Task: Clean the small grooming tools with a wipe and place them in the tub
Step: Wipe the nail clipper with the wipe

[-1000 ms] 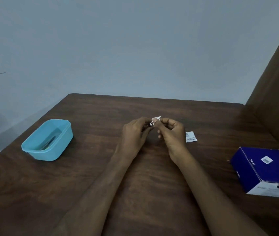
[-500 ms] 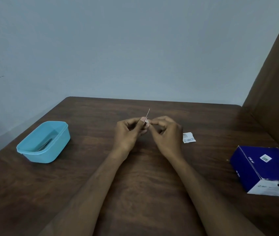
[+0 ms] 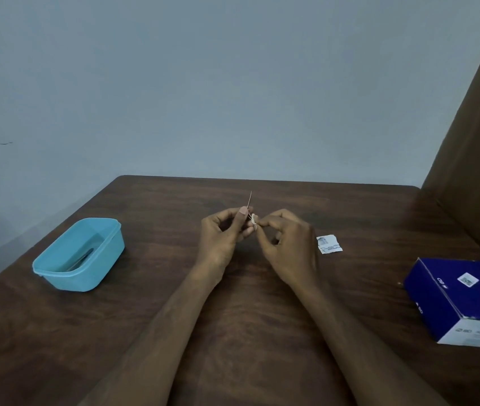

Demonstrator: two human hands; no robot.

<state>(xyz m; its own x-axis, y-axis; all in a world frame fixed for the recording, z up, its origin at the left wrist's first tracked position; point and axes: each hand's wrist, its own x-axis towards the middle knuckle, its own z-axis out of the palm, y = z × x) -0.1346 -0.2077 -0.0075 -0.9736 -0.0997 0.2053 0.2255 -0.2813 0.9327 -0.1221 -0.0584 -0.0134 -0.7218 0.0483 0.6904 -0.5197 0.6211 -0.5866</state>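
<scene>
Over the middle of the wooden table [image 3: 262, 332], my left hand [image 3: 221, 238] pinches a thin metal grooming tool [image 3: 250, 199] whose fine tip points upward. My right hand [image 3: 287, 244] pinches a small folded white wipe [image 3: 254, 220] against the tool's lower part, just beside my left thumb. The light blue plastic tub [image 3: 106, 259] stands at the left of the table, with a dark slender tool [image 3: 81, 257] lying inside it.
A torn white wipe sachet [image 3: 329, 244] lies on the table right of my hands. A dark blue cardboard box [image 3: 461, 300] sits at the right edge. A brown padded panel [image 3: 479, 142] rises at the right; a plain wall stands behind.
The thin tool has turned upright, so its tip now sticks up above my left fingers. The wipe sits lower between both hands. The view shifted slightly left.
</scene>
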